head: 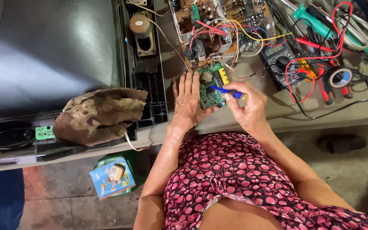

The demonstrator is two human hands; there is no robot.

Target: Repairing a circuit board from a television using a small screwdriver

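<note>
As we scan from the far left, a big grey television set lies face down across the worktop, likely so its back stays reachable. A crumpled brown rag sits on its lower edge, and an oval speaker shows in the open frame beside it. Below the worktop edge, a blue booklet rests on something green on the floor.

Moving inward, our left hand lies flat with fingers spread, pressing down a small green circuit board at the worktop's front edge, apparently to keep it steady. Our right hand is closed in a pinch around a blue-handled tool, its tip laid on the board. We cannot make out the tip itself, so whether it is a screwdriver or a probe stays unclear.

Above the hands, a larger brown circuit board trails red and yellow wires and is cut off by the top edge. Further right sit a dark multimeter, a roll of tape and a tangle of red and black leads. The green-handled tools at the upper right are partly buried, hard to identify.
</note>
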